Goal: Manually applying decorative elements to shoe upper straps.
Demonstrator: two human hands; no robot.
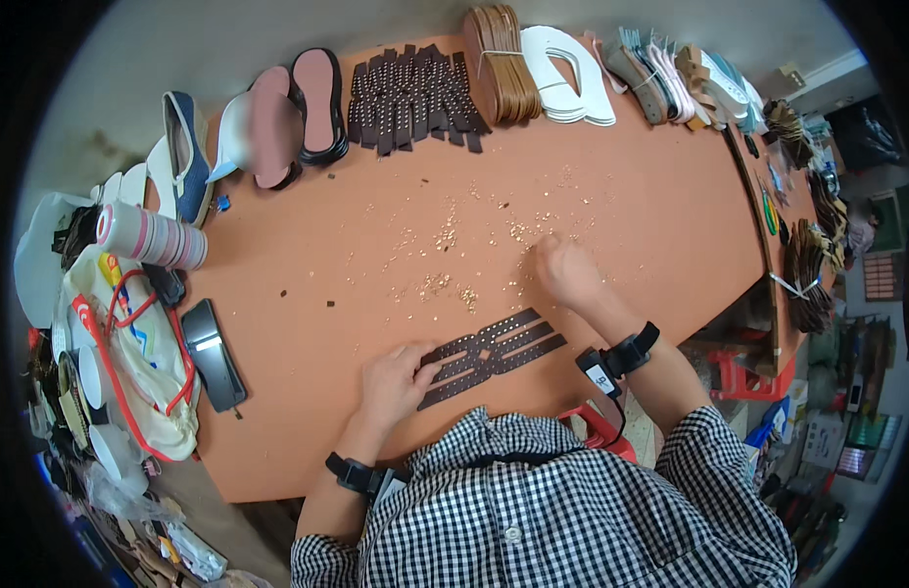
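Note:
A dark brown strap piece [486, 355], cut into several long strips joined in the middle and dotted with small studs, lies flat near the table's front edge. Its left end is under the fingers of my left hand [396, 384], thumb and fingers closed on it. Farther right, my right hand [569, 271] is down at the tabletop beside scattered small gold studs [445, 237]. Its fingers are pinched together, and what they hold, if anything, is hidden. More loose gold studs [464, 297] lie between the two hands.
A pile of studded dark strap pieces [410, 98] lies at the back of the orange table [660, 216], near bundled brown soles [503, 69] and white cutouts [572, 78]. Shoes [319, 103] line the back left. A phone [213, 355] and a striped cup [151, 236] stand left.

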